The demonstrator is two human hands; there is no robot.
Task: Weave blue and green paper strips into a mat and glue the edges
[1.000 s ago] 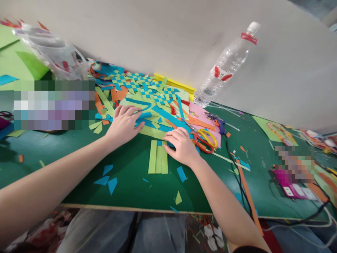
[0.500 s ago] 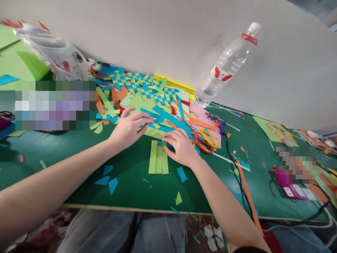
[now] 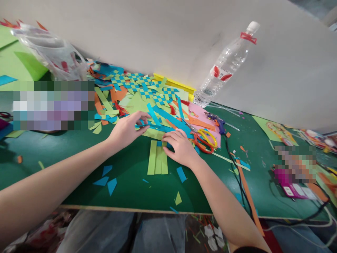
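My left hand (image 3: 129,128) pinches a narrow blue paper strip (image 3: 142,125) between thumb and fingers, a little above the table. My right hand (image 3: 179,147) is closed at the upper end of several upright light-green paper strips (image 3: 157,160). The end of one green strip seems to be between its fingers, which partly hide it. A small bit of blue paper (image 3: 159,143) crosses near the top of the green strips. Beyond both hands, another blue strip (image 3: 153,114) lies slanted on loose paper. Scissors (image 3: 204,137) with red and yellow handles lie right of my right hand.
Blue-and-green woven paper pieces (image 3: 142,86) are heaped at the back by the wall. A clear plastic bottle (image 3: 226,66) stands behind right, with a glue gun (image 3: 221,124) and black cable (image 3: 237,175) nearby. A plastic bag (image 3: 56,52) stands back left. Paper scraps (image 3: 112,186) dot the green table.
My left hand has closed on a blue strip from the pile and drawn it slightly toward me. My right hand has stayed at the green strips.
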